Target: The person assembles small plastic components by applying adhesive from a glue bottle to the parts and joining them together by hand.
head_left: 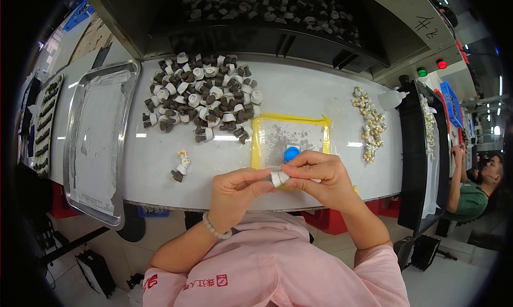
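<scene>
Just in front of my body, both hands meet at a small white figurine part (278,178). My left hand (235,193) pinches its left end with thumb and fingertips. On its other end, my right hand (327,179) has a similar pinch; the fingertips hide part of the piece. Right behind my fingers sits a round blue cap (292,154), on a clear work sheet edged with yellow tape (256,146). To the left, a single figurine (182,163) lies with a pale yellow top, white middle and dark base. Beyond it spreads a heap of white-and-dark figurine parts (197,96).
A metal tray (131,87) lined with white paper lies at left. Small white-and-yellow pieces (370,126) form a strip at right, near a white squeeze bottle (391,99). A black tray (409,162) borders the table's right side. Farther right a person (473,192) works.
</scene>
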